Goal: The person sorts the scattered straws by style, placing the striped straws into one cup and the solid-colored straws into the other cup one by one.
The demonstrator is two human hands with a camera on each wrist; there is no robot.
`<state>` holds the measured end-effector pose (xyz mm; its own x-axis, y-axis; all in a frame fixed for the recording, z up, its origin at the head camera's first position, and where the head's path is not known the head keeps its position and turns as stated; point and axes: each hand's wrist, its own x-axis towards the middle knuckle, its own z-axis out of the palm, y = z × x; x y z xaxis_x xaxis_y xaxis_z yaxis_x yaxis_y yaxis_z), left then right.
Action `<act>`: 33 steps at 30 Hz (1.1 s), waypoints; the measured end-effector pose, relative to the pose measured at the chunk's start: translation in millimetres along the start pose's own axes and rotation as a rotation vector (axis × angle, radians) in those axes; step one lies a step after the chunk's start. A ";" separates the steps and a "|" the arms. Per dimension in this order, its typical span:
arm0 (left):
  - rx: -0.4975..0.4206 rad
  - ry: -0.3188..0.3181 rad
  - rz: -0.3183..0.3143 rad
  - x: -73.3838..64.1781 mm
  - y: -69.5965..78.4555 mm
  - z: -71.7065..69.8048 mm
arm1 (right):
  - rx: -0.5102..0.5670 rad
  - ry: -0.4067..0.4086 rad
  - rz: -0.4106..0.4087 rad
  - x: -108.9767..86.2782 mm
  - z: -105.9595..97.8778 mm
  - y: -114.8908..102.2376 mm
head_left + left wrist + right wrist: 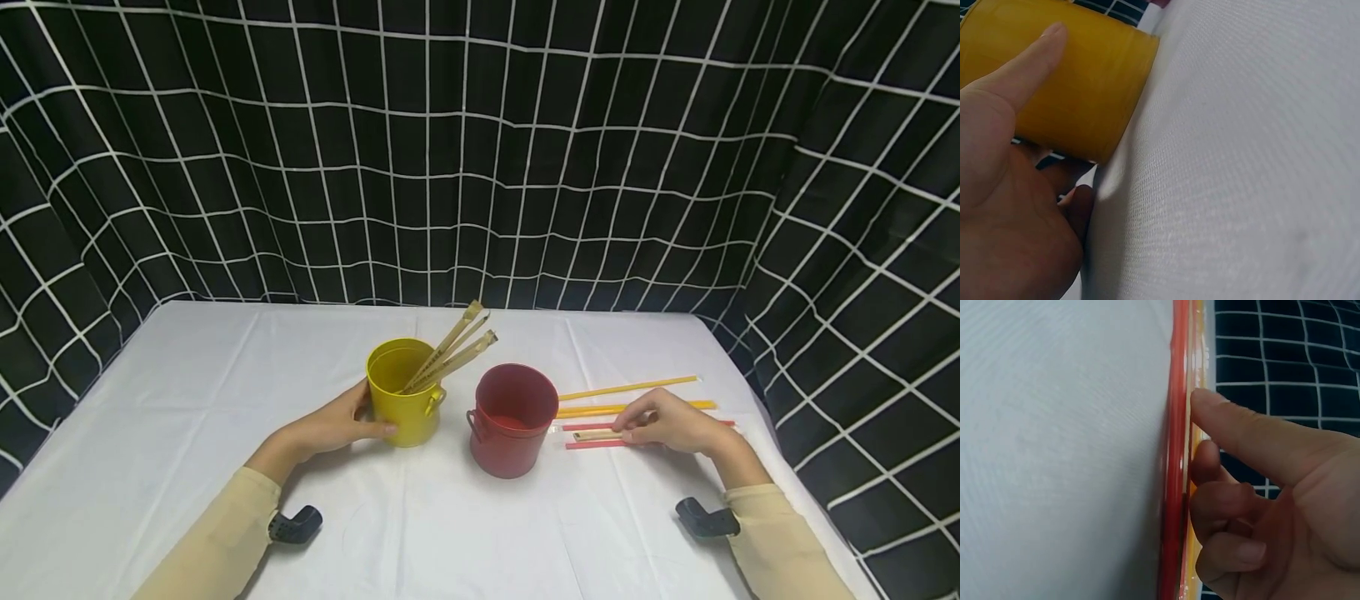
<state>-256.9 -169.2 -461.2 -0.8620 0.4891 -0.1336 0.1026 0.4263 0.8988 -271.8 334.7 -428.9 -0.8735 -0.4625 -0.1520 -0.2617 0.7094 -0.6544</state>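
Note:
My left hand (333,427) grips a small yellow bucket (408,423) from its left side, the thumb along the front wall in the left wrist view. Several brown paper-wrapped sticks (442,364) lean out of it towards the right. Beside it on the right stands a red bucket (506,454) with its handle hanging down. At the right, my right hand (675,423) pinches a brown paper-wrapped stick (595,435) lying low among red straws (596,446). In the right wrist view the thumb and fingers (1213,403) are at the stick, beside a red straw (1174,456).
Yellow straws (630,388) in clear wrappers lie just beyond the red ones, pointing left to right. A white cloth (450,533) covers the table. A black curtain with white grid lines (480,150) hangs behind and at both sides.

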 end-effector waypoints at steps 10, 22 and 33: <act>0.022 0.010 -0.007 -2.5 0.7 0.7 | -0.032 0.036 0.023 1.3 5.7 -5.7; 0.004 0.008 0.013 -2.0 0.1 0.7 | -0.053 0.023 0.000 1.3 3.2 -6.8; -0.009 0.012 0.003 -0.5 -1.4 0.7 | -0.076 0.197 -0.061 -7.5 -11.4 -35.3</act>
<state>-256.3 -169.5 -462.6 -0.8674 0.4814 -0.1257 0.1011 0.4180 0.9028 -260.8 319.2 -396.2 -0.9163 -0.3986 0.0389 -0.3406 0.7246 -0.5991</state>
